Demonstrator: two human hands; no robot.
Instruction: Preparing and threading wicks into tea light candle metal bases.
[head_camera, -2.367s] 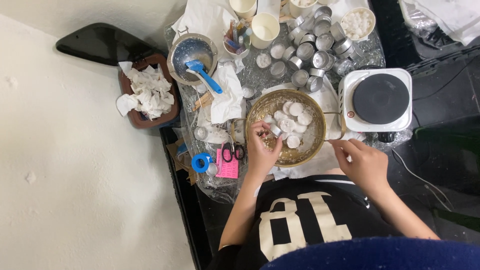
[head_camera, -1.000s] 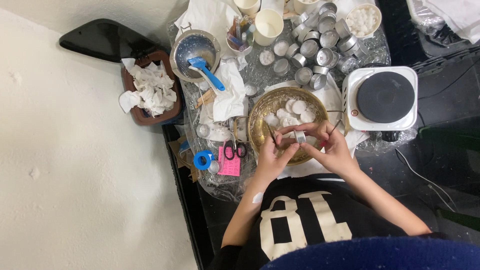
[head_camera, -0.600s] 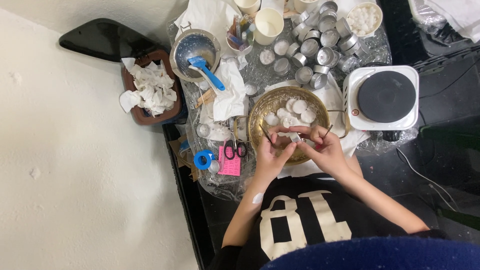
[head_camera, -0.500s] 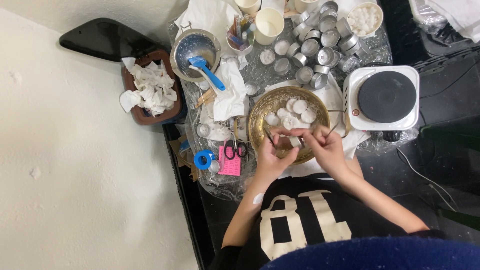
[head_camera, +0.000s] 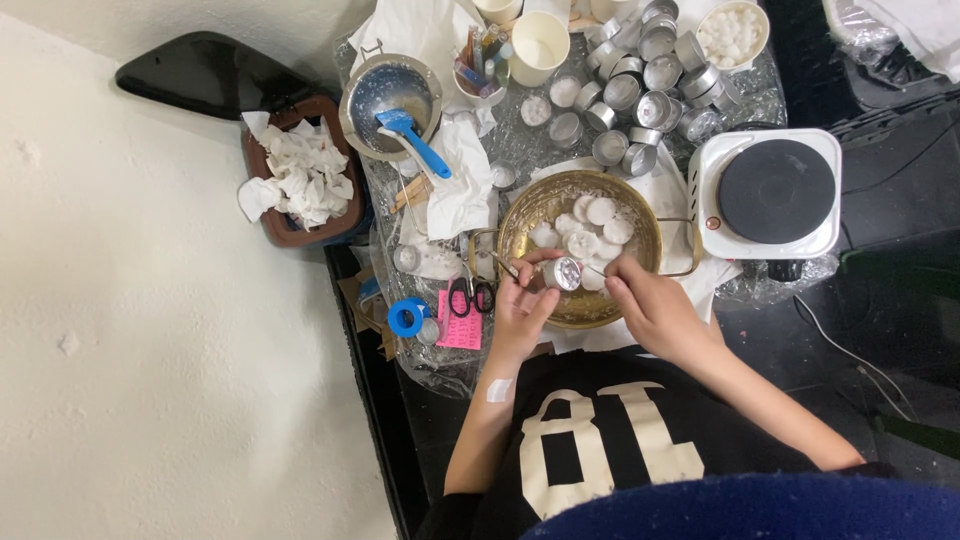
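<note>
My left hand (head_camera: 522, 302) holds a small round metal cup (head_camera: 562, 273) over the near rim of a brass bowl (head_camera: 530, 212). Several white wax discs (head_camera: 588, 226) lie inside the bowl. My right hand (head_camera: 652, 306) pinches a thin metal tool (head_camera: 596, 270) whose tip reaches the cup's mouth. Both hands are close together above the bowl's near side.
A white hot plate with a black top (head_camera: 774, 193) stands right of the bowl. Several empty metal cups (head_camera: 645, 88) are clustered behind it. A steel pot with a blue spatula (head_camera: 392, 101), scissors (head_camera: 467, 295), blue tape (head_camera: 406, 317) and a brown tray of crumpled tissues (head_camera: 298, 178) lie to the left.
My right hand came in from the right to meet my left hand. The left hand lifted a metal cup from the bowl, and both hands now work on it.
</note>
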